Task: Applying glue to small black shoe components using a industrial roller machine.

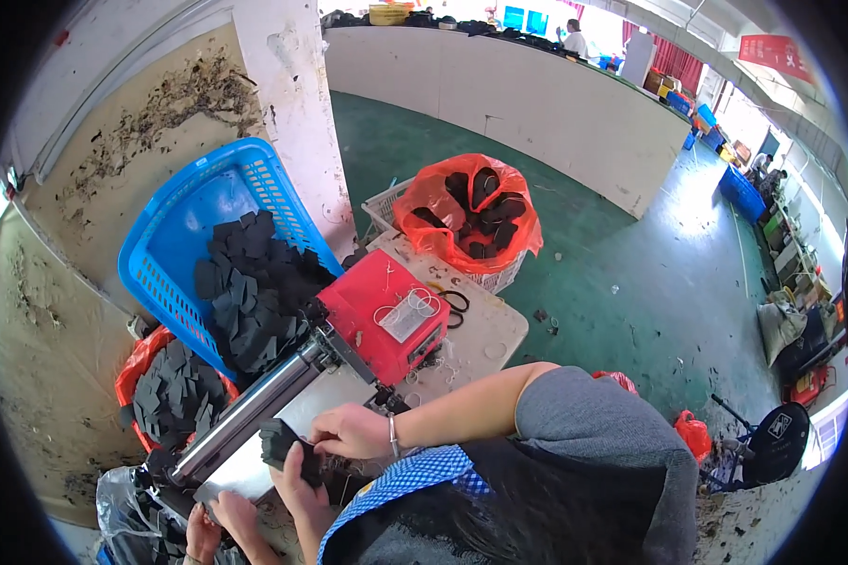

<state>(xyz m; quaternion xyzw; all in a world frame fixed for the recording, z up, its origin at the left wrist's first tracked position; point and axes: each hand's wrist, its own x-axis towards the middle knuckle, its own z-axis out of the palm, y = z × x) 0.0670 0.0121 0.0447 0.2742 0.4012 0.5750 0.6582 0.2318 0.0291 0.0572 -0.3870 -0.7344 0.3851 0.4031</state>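
My left hand grips a bundle of black flat pieces upright, thumb along its side. Against the bundle's right edge, the bent fingers of my right hand are pinched together; a bracelet circles that wrist. Both hands are over the front of a red machine with a long metal roller. A pale plate lies beside the roller. At lower left, another person's two hands are close together near the roller's end; what they hold is too small to tell.
A blue basket of black pieces leans behind the machine. Red bags hold more black pieces at the back and left. Scissors and white loops lie on the worktable. A low white partition crosses the background.
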